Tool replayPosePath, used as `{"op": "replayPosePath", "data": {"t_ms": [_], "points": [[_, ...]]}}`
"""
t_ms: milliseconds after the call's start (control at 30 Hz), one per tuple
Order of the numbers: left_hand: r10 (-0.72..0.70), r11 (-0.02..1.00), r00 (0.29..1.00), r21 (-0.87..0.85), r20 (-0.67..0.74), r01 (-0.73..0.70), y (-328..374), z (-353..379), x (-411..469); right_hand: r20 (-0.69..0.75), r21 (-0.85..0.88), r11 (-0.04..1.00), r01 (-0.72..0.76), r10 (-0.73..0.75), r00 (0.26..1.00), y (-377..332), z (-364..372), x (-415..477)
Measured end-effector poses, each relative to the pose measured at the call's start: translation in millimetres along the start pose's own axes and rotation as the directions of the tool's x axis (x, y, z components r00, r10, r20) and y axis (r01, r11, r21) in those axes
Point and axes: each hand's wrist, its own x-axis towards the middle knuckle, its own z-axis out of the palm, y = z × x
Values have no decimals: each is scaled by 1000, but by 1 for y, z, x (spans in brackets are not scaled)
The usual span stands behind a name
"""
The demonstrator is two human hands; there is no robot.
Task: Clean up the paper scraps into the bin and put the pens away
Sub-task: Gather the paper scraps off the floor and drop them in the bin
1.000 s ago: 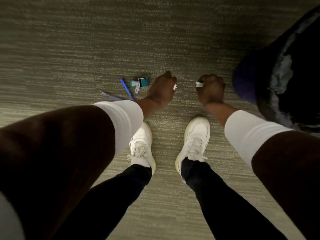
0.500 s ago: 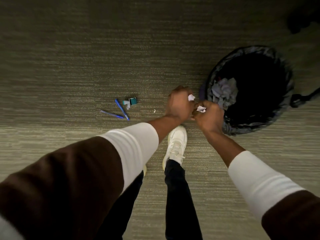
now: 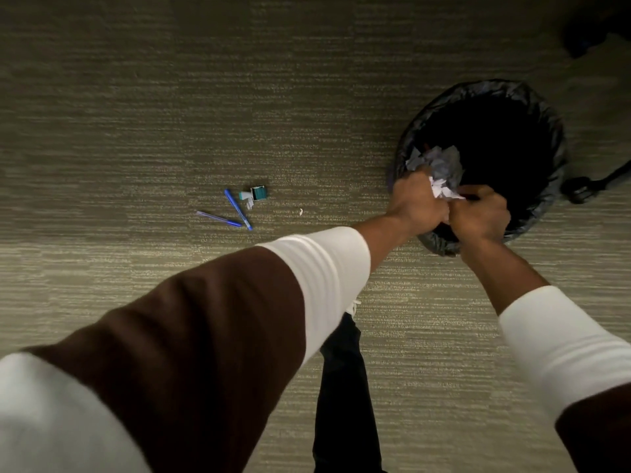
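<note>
Your left hand [image 3: 415, 203] and right hand [image 3: 479, 215] clamp crumpled white paper scraps [image 3: 442, 191] together over the near rim of the bin [image 3: 440, 242].

Inside the black-lined bin, more crumpled paper [image 3: 440, 163] sits against the near wall. Well to your left, two blue pens [image 3: 235, 208] lie on the carpet [image 3: 170, 97] beside a small teal item [image 3: 256, 193]; one tiny scrap [image 3: 300, 211] lies between pens and bin.

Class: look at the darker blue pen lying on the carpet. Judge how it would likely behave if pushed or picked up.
The darker blue pen looks slim and straight, so it is probably stiff and light. Its rounded barrel might roll if nudged sideways, though the ribbed carpet would likely slow it. Its tip lies close to the paler pen, so a push may shift both.
</note>
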Motion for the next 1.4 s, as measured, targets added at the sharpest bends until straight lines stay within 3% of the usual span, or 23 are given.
{"op": "replayPosePath", "data": {"t_ms": [133, 267, 467, 700, 833, 1067, 1200, 1333, 1400], "points": [[-4, 998, 990, -56, 138, 11, 2, 3, 4, -59, -27, 999, 22, -24, 998, 6, -4, 3], [9, 1000, 991, -20, 137, -6, -19, -8, -3, -10, 40, 996, 81, -80, 997, 10, 4, -13], [-102, 990, 994, 103, 40, 98, -94, -43, -21, 267, 66, 941, 331, -336, 903, -3, 49, -54], [-252, 932, 966, 280, 50, 228, -198, -112, -24, 510, -107, 903, 417, -310, 803, -9, 135, -81], [-250, 895, 968, 381, -6, 234, -255, -143, -3, 604, -194, 845, 498, -297, 740, -5, 196, -76], [-257, 833, 964, 492, -61, 253, -343, -140, 50, 578, -288, 782, 553, -318, 752, 10, 307, -54], [-339, 762, 893, 469, -297, 446, -377, -126, 69, 576, -272, 756, 596, -368, 730, 20, 355, -42], [-451, 765, 706, 171, -545, 621, -410, -125, 85, 502, -234, 753, 614, -447, 740, 28, 380, -35], [-457, 791, 676, 83, -578, 606, -424, -126, 90, 453, -220, 751, 623, -487, 747, 30, 387, -35]]}}
